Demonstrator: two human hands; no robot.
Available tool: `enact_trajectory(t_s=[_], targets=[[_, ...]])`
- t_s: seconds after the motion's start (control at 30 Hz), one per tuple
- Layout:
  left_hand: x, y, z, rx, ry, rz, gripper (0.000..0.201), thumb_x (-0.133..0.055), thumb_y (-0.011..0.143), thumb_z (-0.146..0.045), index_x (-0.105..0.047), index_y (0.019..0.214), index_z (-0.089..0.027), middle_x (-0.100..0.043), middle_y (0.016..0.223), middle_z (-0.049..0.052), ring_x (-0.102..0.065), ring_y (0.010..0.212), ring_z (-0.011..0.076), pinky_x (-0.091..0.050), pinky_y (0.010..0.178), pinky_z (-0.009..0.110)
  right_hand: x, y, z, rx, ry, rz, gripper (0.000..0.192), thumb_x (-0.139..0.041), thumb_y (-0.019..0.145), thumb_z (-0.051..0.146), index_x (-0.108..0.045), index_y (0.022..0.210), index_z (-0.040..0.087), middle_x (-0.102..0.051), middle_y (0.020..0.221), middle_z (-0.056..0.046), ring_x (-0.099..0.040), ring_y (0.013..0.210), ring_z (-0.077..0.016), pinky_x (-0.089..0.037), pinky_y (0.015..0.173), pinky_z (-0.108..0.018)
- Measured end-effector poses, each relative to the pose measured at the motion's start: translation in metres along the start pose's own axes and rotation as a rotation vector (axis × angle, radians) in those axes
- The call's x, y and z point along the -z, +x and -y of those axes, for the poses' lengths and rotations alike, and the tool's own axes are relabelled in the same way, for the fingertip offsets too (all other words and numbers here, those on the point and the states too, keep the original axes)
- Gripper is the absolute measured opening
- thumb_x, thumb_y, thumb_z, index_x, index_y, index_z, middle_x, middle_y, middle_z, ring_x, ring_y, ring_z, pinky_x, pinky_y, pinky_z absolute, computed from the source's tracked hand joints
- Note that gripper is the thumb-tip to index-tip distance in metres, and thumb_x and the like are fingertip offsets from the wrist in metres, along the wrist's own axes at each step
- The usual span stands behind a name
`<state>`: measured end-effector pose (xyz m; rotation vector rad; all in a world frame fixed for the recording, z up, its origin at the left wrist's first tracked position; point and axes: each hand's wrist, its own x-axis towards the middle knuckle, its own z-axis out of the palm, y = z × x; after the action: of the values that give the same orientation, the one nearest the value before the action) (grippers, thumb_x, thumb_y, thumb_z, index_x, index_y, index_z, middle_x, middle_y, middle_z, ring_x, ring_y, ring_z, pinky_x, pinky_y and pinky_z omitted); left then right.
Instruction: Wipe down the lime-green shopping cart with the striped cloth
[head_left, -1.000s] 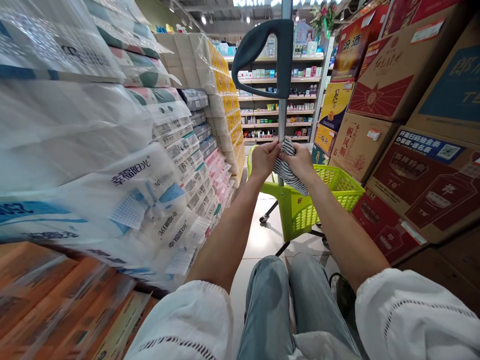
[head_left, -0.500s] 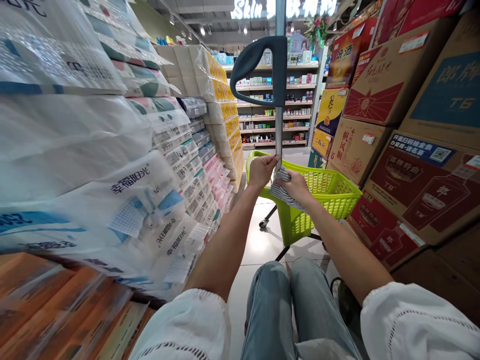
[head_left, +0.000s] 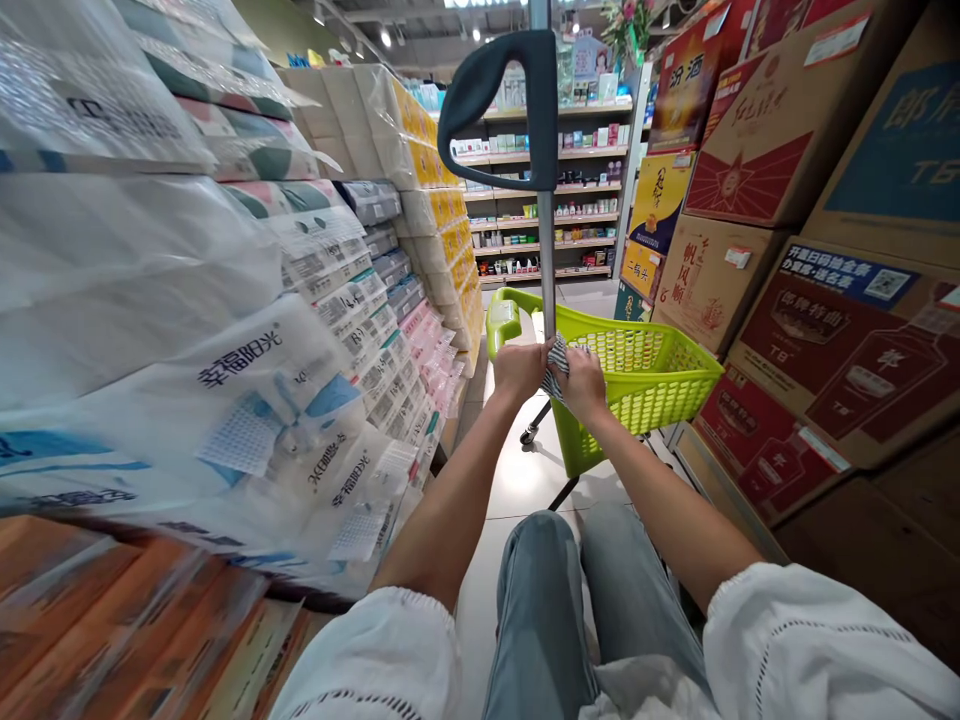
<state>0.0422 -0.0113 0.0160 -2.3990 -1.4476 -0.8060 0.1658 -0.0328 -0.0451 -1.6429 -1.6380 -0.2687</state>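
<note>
Paper goods, left half of the frame: shrink-wrapped toilet-paper packs stacked high, with orange cartons under them at the lower left; nothing here touches the hands.

Left hand: the left hand, centre of the frame, is closed against the near side of a striped cloth, fingers curled onto it just beside the pole.

Striped cloth: bunched between both hands and pressed round the foot of the metal pole, right above the basket rim. Only a small fold of it shows.

Pole and handle: the pole rises to the top edge; its dark grey handle loops out at the upper centre.

Right hand: the right hand is clamped on the cloth from the other side, knuckles up, thumb tucked in.

Basket: a lime-green trolley basket, right of centre, stands on the tiled floor on wheels; what lies inside cannot be made out.

Cartons, right side: brown liquor cartons stacked to the upper right, well apart from the hands.

Change: a second ago the cloth hung open higher on the pole, a loose tail drooping under the right wrist. Both hands have since slid down the pole to the basket rim, and the cloth is gathered tighter.

Meaning: the wiping stroke appears to have reached the lowest part of the pole.
</note>
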Motion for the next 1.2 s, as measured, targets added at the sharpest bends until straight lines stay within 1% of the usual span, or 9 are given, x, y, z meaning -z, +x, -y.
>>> enact_trajectory(t_s=[0.2, 0.33, 0.5, 0.67, 0.77, 0.87, 1.03, 1.1, 1.2], targets=[[-0.015, -0.004, 0.005, -0.138, 0.071, -0.04, 0.066, -0.024, 0.095, -0.053, -0.072, 0.071, -0.014, -0.069, 0.071, 0.013, -0.061, 0.067, 0.0205, -0.032, 0.068, 0.033, -0.007, -0.013, -0.04, 0.057, -0.085, 0.004, 0.037, -0.042, 0.09, 0.03, -0.055, 0.123, 0.02, -0.055, 0.126, -0.009, -0.042, 0.107, -0.0282, -0.035, 0.089, -0.04], [-0.022, -0.002, 0.009, -0.157, 0.039, -0.094, 0.067, -0.024, 0.095, -0.054, -0.071, 0.068, -0.014, -0.069, 0.069, 0.013, -0.061, 0.066, 0.0209, -0.031, 0.068, 0.035, -0.008, -0.018, -0.075, -0.051, -0.053, -0.016, 0.037, -0.039, 0.091, 0.034, -0.058, 0.118, 0.018, -0.057, 0.122, -0.01, -0.042, 0.105, -0.0282, -0.035, 0.089, -0.041], [-0.031, 0.0, 0.007, -0.128, -0.015, -0.158, 0.063, -0.028, 0.094, -0.054, -0.071, 0.068, -0.016, -0.069, 0.068, 0.013, -0.062, 0.068, 0.0211, -0.031, 0.072, 0.036, -0.012, -0.011, -0.042, -0.205, 0.032, -0.131, 0.043, -0.03, 0.094, 0.045, -0.061, 0.105, 0.017, -0.06, 0.109, -0.011, -0.045, 0.097, -0.026, -0.035, 0.09, -0.041], [-0.036, 0.001, 0.008, -0.127, -0.007, -0.171, 0.06, -0.03, 0.094, -0.053, -0.07, 0.068, -0.017, -0.069, 0.07, 0.013, -0.062, 0.07, 0.0213, -0.031, 0.071, 0.036, -0.02, -0.01, 0.007, -0.137, 0.036, -0.144, 0.037, -0.033, 0.093, 0.037, -0.059, 0.11, 0.016, -0.058, 0.114, -0.012, -0.045, 0.1, -0.0273, -0.035, 0.09, -0.041], [-0.037, 0.001, 0.009, -0.141, 0.023, -0.169, 0.06, -0.028, 0.095, -0.051, -0.07, 0.069, -0.017, -0.069, 0.07, 0.012, -0.062, 0.07, 0.0212, -0.03, 0.071, 0.036, -0.023, -0.012, -0.002, -0.03, -0.003, -0.095, 0.039, -0.039, 0.091, 0.035, -0.055, 0.12, 0.014, -0.055, 0.122, -0.013, -0.043, 0.106, -0.0293, -0.034, 0.092, -0.042], [-0.038, 0.002, 0.011, -0.144, -0.009, -0.155, 0.061, -0.026, 0.095, -0.051, -0.07, 0.07, -0.017, -0.069, 0.071, 0.013, -0.061, 0.071, 0.0216, -0.03, 0.072, 0.036, -0.025, -0.013, -0.036, 0.048, -0.045, -0.037, 0.043, -0.043, 0.089, 0.035, -0.052, 0.126, 0.015, -0.052, 0.127, -0.013, -0.042, 0.108, -0.0302, -0.033, 0.093, -0.042], [-0.042, 0.005, 0.012, -0.139, -0.023, -0.17, 0.06, -0.027, 0.095, -0.052, -0.068, 0.066, -0.018, -0.068, 0.069, 0.011, -0.061, 0.071, 0.0212, -0.03, 0.073, 0.036, -0.022, -0.009, -0.091, -0.157, -0.085, -0.056, 0.043, -0.036, 0.091, 0.038, -0.057, 0.118, 0.012, -0.056, 0.119, -0.015, -0.043, 0.104, -0.0306, -0.034, 0.091, -0.044], [-0.044, 0.007, 0.012, -0.132, -0.034, -0.18, 0.059, -0.028, 0.094, -0.052, -0.067, 0.066, -0.018, -0.068, 0.069, 0.011, -0.06, 0.071, 0.0214, -0.03, 0.073, 0.036, -0.019, -0.005, -0.089, -0.211, -0.061, -0.061, 0.042, -0.034, 0.091, 0.039, -0.059, 0.112, 0.013, -0.058, 0.113, -0.015, -0.044, 0.101, -0.03, -0.035, 0.089, -0.044], [-0.048, 0.008, 0.013, -0.123, -0.036, -0.2, 0.058, -0.029, 0.094, -0.052, -0.067, 0.065, -0.019, -0.068, 0.069, 0.011, -0.06, 0.072, 0.0213, -0.03, 0.074, 0.036, -0.018, 0.001, -0.057, -0.169, -0.001, -0.068, 0.04, -0.033, 0.092, 0.041, -0.061, 0.107, 0.015, -0.06, 0.105, -0.014, -0.045, 0.097, -0.0287, -0.036, 0.087, -0.043]])
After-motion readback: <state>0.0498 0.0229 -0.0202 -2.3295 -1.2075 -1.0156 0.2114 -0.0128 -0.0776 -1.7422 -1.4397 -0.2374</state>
